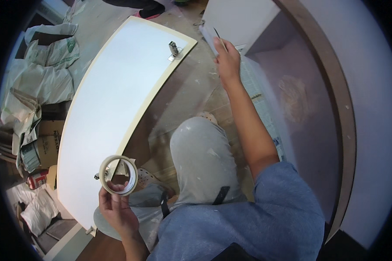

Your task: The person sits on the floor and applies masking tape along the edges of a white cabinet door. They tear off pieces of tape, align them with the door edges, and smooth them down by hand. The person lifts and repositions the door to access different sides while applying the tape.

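Observation:
My left hand [117, 212] grips a roll of cream masking tape [103, 173], fingers through its core, over the near end of a white cabinet door [111, 93]. Cream tape strips line the edges of that door. A metal hinge [174, 50] stands up near its far right corner; another hinge shows partly behind the roll. My right arm reaches forward, and my right hand [229, 65] is closed around a thin, dark, pointed tool [220, 39] whose exact kind I cannot make out. It is beside a white panel [239, 19] of the cabinet.
On my right is an open cabinet [300, 130] with a brown edge [350, 148] and a crumpled clear plastic bag [294, 98] inside. White sacks [43, 80] and cardboard [49, 135] are piled at left. Another person's leg [146, 6] shows at the top.

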### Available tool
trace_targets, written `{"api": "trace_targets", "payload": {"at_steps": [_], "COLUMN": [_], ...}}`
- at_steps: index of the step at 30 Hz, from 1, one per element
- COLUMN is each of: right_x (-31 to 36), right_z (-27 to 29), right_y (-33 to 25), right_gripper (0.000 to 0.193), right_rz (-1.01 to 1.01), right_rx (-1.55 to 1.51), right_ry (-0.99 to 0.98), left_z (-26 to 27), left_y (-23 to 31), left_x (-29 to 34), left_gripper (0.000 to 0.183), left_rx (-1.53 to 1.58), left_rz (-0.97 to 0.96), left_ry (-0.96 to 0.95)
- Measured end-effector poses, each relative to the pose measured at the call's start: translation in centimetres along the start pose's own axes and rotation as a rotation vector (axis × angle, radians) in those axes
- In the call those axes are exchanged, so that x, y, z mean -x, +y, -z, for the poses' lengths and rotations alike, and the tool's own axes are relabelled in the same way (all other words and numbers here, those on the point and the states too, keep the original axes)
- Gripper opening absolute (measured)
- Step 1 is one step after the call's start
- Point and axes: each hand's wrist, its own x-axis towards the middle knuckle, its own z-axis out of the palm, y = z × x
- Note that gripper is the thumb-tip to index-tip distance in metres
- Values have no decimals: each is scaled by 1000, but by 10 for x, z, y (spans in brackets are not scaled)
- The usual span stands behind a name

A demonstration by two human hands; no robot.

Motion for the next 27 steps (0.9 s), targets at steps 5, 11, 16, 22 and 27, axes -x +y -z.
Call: {"api": "trace_targets", "payload": {"at_steps": [5,11,16,22,27], "right_x": [68,89,162,249,126], "right_z": [143,203,109,60,157], "right_y": [-10,-9,-130,-211,-82], "right_gripper": [40,40,43,36,37], "right_rz": [231,353,199,40,-6], "right_rx": [899,1561,226,-105,100], "right_ry": [219,354,-273,-774,-120], "left_z": [-24,-39,-44,-63,-21], "left_y": [12,11,22,19,29], "left_x": [5,28,55,82,83], "left_gripper": [46,47,46,50,58], "left_rx": [450,608,569,385,353], "left_rz": [173,256,234,149,74], "left_ry": [-164,-341,-353,-522,-427]}}
